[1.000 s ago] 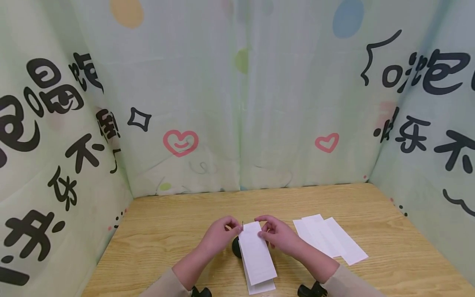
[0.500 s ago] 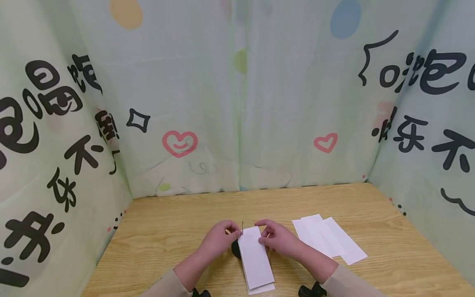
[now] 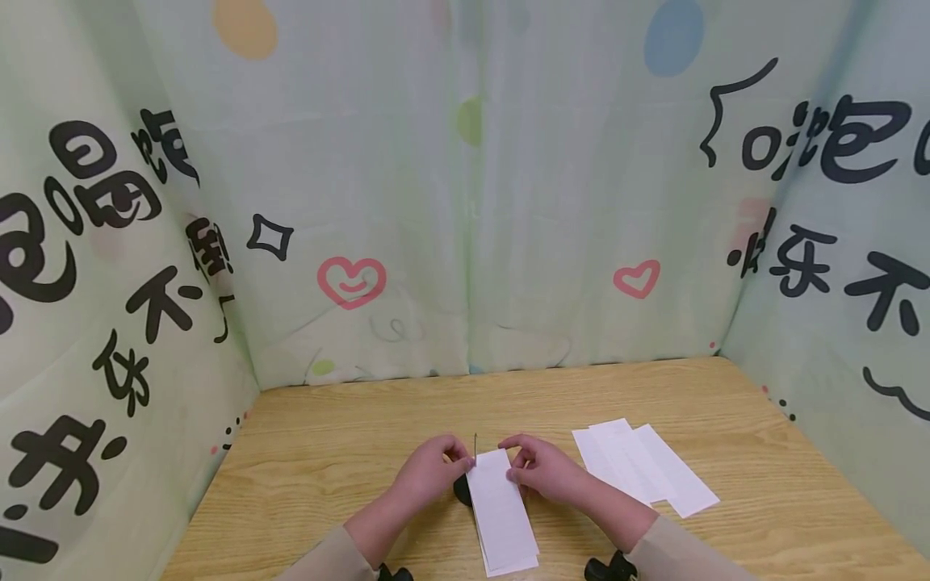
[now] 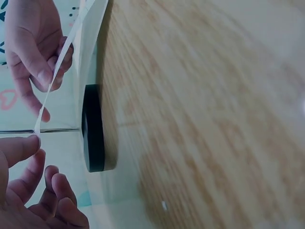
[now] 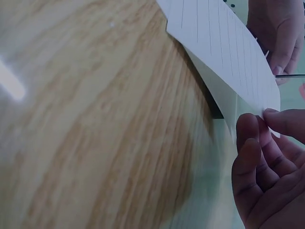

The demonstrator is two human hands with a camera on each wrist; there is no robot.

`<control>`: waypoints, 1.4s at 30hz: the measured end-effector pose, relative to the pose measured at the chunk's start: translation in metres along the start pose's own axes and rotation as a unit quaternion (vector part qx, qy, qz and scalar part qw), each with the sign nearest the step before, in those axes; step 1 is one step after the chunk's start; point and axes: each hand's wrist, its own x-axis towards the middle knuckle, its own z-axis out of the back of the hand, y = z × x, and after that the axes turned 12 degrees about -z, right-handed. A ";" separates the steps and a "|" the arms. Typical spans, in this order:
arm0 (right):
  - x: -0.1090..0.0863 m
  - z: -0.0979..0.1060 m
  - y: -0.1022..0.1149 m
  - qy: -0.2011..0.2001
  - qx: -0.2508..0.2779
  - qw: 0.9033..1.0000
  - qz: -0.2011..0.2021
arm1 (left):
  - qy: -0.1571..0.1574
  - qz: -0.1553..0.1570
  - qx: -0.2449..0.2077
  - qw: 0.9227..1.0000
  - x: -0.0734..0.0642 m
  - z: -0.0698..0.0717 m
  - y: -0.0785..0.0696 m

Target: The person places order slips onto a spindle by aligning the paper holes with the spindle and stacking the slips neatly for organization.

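Printed curtains close off the wood-grain desk (image 3: 327, 456). The upper paper slip (image 3: 501, 512) is held above it, its far left corner at a thin upright pin (image 3: 475, 446) on a black base (image 4: 94, 129). Left hand (image 3: 434, 468) pinches that corner; right hand (image 3: 545, 466) pinches the right edge. Piercing hidden by fingers. Judgement: keep the slip level, press evenly, fingertips clear of the pin. Second slip (image 4: 93, 43) underneath limits downward travel. Loose slips (image 3: 626, 461) lie beyond the right forearm, not obstructing.
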 end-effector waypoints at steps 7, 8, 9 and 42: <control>0.001 -0.002 -0.005 0.008 -0.007 1.000 -0.008 | 0.007 -0.013 0.024 1.000 0.001 -0.003 0.005; 0.001 -0.002 -0.005 0.010 -0.007 1.000 -0.009 | 0.008 -0.013 0.027 1.000 0.001 -0.003 0.005; 0.001 -0.002 -0.005 0.011 -0.008 1.000 -0.011 | 0.010 -0.012 0.030 0.999 0.002 -0.004 0.006; 0.003 -0.006 -0.006 0.008 -0.100 0.995 -0.023 | 0.054 -0.004 0.112 0.992 0.010 -0.010 0.010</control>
